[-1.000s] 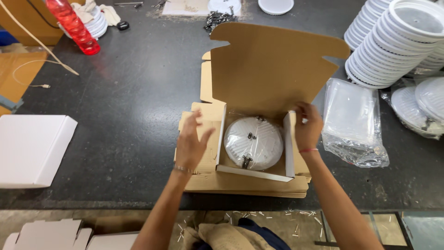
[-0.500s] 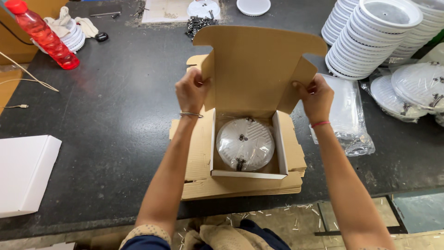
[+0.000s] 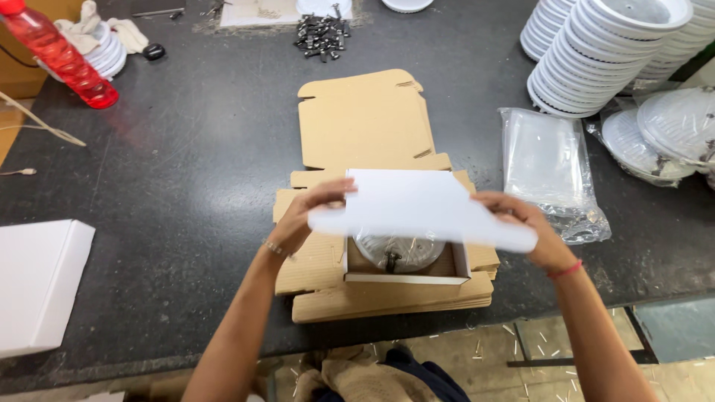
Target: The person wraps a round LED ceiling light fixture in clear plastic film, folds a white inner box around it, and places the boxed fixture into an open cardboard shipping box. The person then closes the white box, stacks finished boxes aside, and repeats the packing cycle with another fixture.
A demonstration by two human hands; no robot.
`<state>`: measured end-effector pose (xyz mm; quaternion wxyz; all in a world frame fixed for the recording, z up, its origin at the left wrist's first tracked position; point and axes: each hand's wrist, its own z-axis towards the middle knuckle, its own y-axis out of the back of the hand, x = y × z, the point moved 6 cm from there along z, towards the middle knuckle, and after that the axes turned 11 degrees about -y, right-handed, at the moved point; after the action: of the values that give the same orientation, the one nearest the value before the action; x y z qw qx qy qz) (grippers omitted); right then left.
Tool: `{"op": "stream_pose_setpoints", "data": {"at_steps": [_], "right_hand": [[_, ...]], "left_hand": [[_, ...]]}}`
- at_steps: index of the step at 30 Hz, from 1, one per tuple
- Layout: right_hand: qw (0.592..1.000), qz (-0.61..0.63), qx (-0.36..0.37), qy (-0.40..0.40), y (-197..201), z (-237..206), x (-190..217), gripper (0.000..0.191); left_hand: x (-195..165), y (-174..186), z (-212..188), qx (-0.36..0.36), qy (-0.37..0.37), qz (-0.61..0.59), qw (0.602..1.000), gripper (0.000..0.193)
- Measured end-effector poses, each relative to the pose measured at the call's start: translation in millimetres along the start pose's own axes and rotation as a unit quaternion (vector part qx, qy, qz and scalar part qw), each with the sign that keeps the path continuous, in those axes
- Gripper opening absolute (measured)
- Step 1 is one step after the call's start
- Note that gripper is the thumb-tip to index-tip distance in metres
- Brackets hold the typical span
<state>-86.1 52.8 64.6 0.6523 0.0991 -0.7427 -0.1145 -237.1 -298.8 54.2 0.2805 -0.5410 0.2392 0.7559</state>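
A dark speckled stone worktable [image 3: 186, 171] is seen from above, with the person's two bare arms reaching in from the bottom edge. At the far left lies a flat white closed box [image 3: 37, 283], and in the top left corner a red plastic bottle [image 3: 63, 56] lies tilted beside a small stack of white discs with a cloth on it [image 3: 104, 41]. Near the top centre sits a heap of small dark metal screws [image 3: 320, 33].

In the middle, a pile of flat brown corrugated cardboard blanks [image 3: 372, 298] carries an open white-lined cardboard box [image 3: 406, 272]. Inside the box rests a round white lamp fixture in a clear wrap [image 3: 398, 251], mostly hidden. The box's lid [image 3: 421, 208], white on its inner face, is tipped forward over the opening and blurred. The left hand [image 3: 309, 216] pinches the lid's left edge, thumb on top and fingers beneath. The right hand [image 3: 532, 231] grips the lid's right edge, fingers curled around it.

Just right of the box lies a pile of clear plastic bags [image 3: 547, 167]. In the top right corner, stacks of white round plastic lamp housings [image 3: 596, 52] lean in rows, with more wrapped white discs [image 3: 670, 134] at the far right.
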Motion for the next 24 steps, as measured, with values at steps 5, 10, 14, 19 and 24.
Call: {"op": "stream_pose_setpoints", "data": {"at_steps": [5,10,14,19,24], "right_hand": [[0.978,-0.209,0.012,-0.011,-20.9,-16.7,-21.1,0.041],[0.945,-0.321,0.010,-0.066,-53.0,-39.1,-26.0,0.098],[0.946,-0.308,-0.042,-0.095,-63.7,-45.7,-29.9,0.107],[0.984,-0.153,-0.069,-0.062,-72.2,-46.7,-38.4,0.093],[0.991,0.002,-0.041,-0.128,-57.8,-44.2,-40.4,0.084]], "left_hand": [[12.5,-9.3,-37.1,0.101,0.084,0.212,0.968,0.043],[11.9,-37.0,-69.0,0.188,0.101,0.379,0.900,0.103],[12.7,-47.3,-77.9,0.126,0.055,0.363,0.921,0.105],[10.7,-56.7,-81.1,0.033,0.002,0.382,0.924,0.097],[-0.2,-50.7,-76.3,0.001,0.035,0.292,0.956,0.091]]}}
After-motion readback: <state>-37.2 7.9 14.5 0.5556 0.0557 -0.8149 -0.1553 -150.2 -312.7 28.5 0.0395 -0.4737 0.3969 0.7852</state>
